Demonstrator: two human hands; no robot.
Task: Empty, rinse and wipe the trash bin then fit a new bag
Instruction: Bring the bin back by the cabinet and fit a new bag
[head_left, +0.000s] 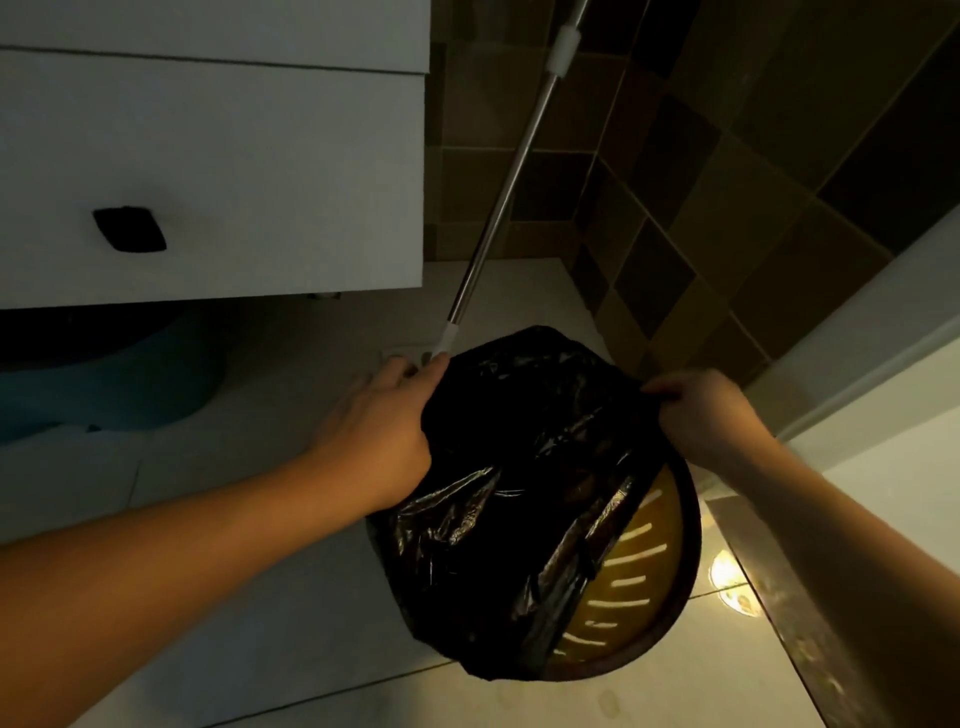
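A round yellow-brown trash bin (639, 587) with slotted walls stands on the floor in the lower middle of the head view. A black plastic bag (519, 467) lies spread over most of its mouth and drapes down its left side. My left hand (382, 431) grips the bag's left edge. My right hand (698, 410) pinches the bag's right edge near the far rim. Only the bin's right inner wall and rim show; the bag hides the inside.
A white cabinet (218, 171) with a dark handle hangs at upper left, and a blue tub (114, 379) sits beneath it. A metal mop pole (498, 208) leans behind the bin. Brown tiled wall (753, 156) at right, a pale door frame (857, 353) beside it.
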